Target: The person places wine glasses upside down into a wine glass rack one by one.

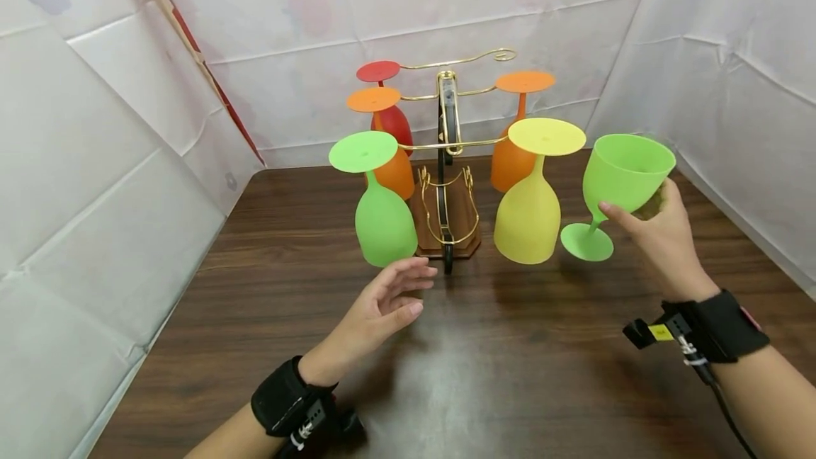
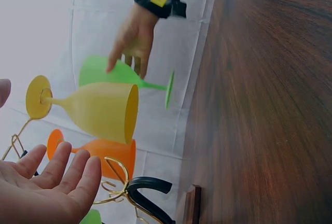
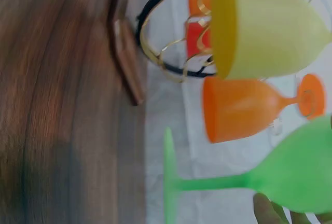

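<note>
My right hand (image 1: 666, 246) grips a light green plastic goblet (image 1: 627, 172) round its lower bowl, thumb by the stem. The goblet is right way up, slightly tilted, its foot (image 3: 170, 182) above the table in the right wrist view. To its left a yellow goblet (image 1: 528, 222) hangs upside down by its foot from a gold wire rack (image 1: 449, 144). My left hand (image 1: 389, 299) is held in front of the rack with fingers loosely bent and nothing in them. Its fingertips are just below a second green goblet (image 1: 385, 225), which hangs upside down at the rack's front left.
Behind the front goblets hang an orange goblet (image 1: 393, 168) and a red one (image 1: 392, 122) on the left, and another orange goblet (image 1: 510, 161) on the right. The rack's wooden base (image 1: 468, 207) stands on the dark wooden table (image 1: 255, 303). Pale sheeting (image 1: 306, 13) encloses the back and sides.
</note>
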The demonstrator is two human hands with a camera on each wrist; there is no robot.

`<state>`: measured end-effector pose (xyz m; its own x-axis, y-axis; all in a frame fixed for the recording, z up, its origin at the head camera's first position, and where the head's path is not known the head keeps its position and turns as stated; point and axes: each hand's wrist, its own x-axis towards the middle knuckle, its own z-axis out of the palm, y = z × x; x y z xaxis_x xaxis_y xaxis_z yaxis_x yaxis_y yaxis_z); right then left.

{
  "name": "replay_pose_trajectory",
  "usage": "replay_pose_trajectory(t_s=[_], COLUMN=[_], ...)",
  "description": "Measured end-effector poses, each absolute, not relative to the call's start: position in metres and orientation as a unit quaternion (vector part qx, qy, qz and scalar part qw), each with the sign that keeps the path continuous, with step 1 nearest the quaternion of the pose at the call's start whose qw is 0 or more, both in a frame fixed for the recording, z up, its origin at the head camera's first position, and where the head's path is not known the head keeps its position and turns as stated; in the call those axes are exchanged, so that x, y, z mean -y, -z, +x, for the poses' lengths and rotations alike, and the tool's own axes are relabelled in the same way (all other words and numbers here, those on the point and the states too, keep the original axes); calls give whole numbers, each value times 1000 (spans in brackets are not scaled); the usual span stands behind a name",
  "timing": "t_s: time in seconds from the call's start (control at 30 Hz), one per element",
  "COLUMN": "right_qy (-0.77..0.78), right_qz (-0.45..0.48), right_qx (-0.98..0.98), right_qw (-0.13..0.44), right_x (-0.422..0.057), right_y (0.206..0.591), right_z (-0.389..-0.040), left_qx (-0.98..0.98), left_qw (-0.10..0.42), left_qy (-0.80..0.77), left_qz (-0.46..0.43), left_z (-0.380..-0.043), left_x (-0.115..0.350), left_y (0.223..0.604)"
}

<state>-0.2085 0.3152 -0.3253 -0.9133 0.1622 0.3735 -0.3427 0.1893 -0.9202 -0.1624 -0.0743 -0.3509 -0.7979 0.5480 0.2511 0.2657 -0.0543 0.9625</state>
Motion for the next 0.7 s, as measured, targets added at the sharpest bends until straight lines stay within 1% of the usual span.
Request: replay_pose_trajectory(t_s=[0.1, 0.27, 0.47, 0.7], right_qy=[-621, -528, -584, -624], right_qz=[68, 72, 133, 187], right_qx=[763, 838, 798, 758], right_qw=[167, 118, 69, 35], right_x=[-314, -314, -307, -291], right_y=[320, 313, 311, 307], right_z=[-187, -159, -140, -134], left_qx=[-676, -673, -667, -672], left_qw=[107, 108, 115, 118], left_qy=[-664, -666, -673, -670], left_qz=[302, 303, 299, 292], left_z=[-162, -161, -161, -160], left_x=[75, 75, 75, 73], left_y=[351, 350, 351, 350])
